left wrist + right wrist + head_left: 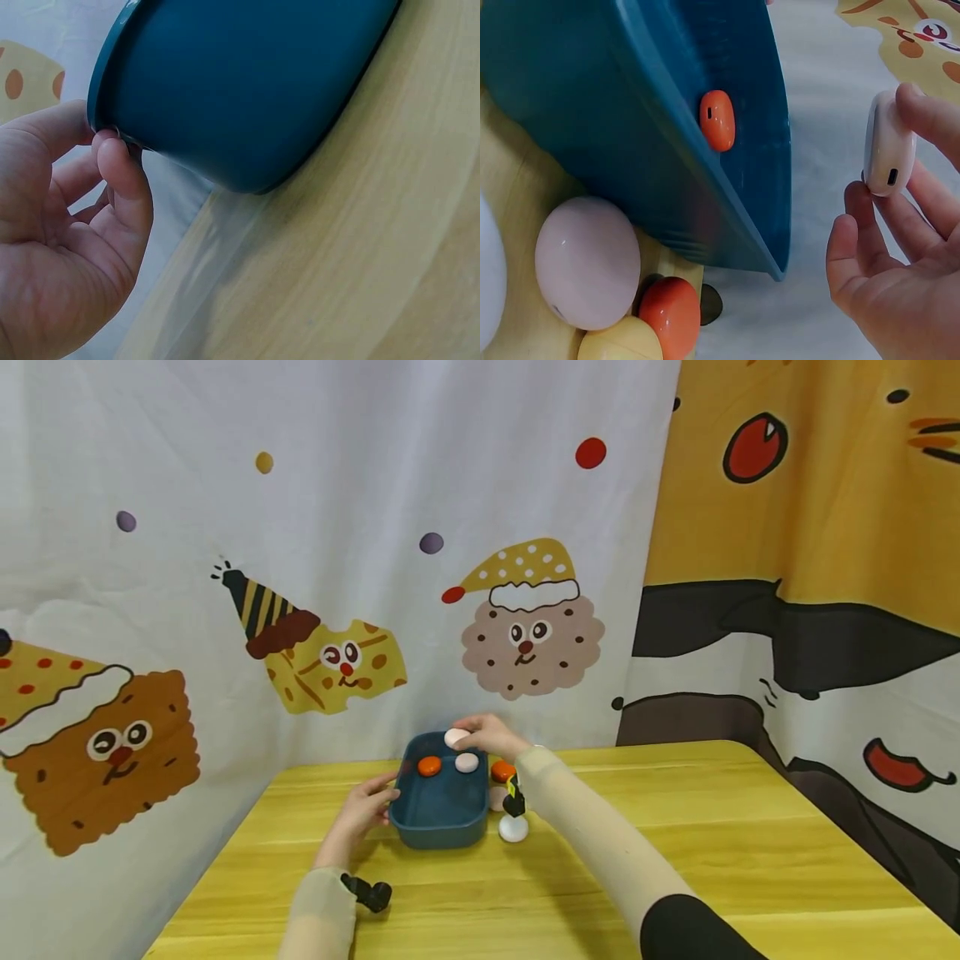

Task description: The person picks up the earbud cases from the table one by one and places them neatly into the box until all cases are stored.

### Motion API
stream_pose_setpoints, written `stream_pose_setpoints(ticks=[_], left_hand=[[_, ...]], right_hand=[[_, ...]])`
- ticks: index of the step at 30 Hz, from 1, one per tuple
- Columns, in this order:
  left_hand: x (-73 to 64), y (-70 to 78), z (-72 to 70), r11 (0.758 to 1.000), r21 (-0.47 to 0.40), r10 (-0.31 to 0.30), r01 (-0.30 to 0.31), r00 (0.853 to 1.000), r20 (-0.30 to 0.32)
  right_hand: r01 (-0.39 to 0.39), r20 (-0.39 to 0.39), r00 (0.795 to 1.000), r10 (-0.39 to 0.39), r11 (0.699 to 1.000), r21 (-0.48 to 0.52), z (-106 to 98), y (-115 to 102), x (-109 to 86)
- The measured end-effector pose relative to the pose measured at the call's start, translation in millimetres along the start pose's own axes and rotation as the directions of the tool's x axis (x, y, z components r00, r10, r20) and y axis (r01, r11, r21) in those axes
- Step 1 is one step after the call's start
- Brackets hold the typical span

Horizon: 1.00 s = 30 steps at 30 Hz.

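Note:
My right hand [491, 735] pinches a pale pink, pebble-shaped device [889, 146] with a small dark slot, thumb on one side and fingers on the other. It is held above the far end of a blue rectangular bin [442, 810]. Inside the bin lie an orange device [429, 766] and a pale pink one [467, 762], set apart. At the bin's left side, my left hand [365, 807] pinches the rim between thumb and fingers, as the left wrist view shows.
Right of the bin, on the wooden table [675, 827], lie an orange device [502, 771], a pink one [498, 798], a white one [513, 828] and a yellow one [622, 341]. A printed curtain [450, 635] hangs behind the table.

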<state>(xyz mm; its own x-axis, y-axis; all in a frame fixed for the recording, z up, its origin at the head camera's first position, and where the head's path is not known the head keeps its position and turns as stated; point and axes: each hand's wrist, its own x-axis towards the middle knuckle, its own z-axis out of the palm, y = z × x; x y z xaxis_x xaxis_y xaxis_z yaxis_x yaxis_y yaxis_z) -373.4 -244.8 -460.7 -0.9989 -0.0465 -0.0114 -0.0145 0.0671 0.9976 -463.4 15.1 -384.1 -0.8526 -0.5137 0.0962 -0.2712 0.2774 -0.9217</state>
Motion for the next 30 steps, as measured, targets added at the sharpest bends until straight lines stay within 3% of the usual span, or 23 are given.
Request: stream_pose_setpoints(ticks=[10,15,20,26,30], left_hand=[[-1.6,4.0,-1.6,1.000,-0.020,-0.005,0.006,1.000,0.028],[-12.6,16.7,0.9,1.000,-0.024,0.003,-0.002,0.999,0.048],[-18.0,19.8,2.8,0.999,-0.035,0.001,0.000,0.999,0.052],[-15.5,22.3,1.2,0.999,-0.027,-0.019,0.020,0.998,0.067],[-7.5,14.2,-0.7,1.000,-0.021,-0.020,0.021,0.998,0.053]], right_hand=[[-0.025,-0.056,0.998,0.026,0.999,0.025,5,-4,3.2],[-0.034,-0.081,0.996,0.037,0.998,0.044,8,0,6.7],[-0.058,-0.118,0.991,0.068,0.994,0.088,11,3,10.1],[-0.060,-0.166,0.983,0.074,0.994,0.088,14,2,15.2],[-0.066,-0.197,0.977,0.083,0.994,0.093,17,3,18.1]])
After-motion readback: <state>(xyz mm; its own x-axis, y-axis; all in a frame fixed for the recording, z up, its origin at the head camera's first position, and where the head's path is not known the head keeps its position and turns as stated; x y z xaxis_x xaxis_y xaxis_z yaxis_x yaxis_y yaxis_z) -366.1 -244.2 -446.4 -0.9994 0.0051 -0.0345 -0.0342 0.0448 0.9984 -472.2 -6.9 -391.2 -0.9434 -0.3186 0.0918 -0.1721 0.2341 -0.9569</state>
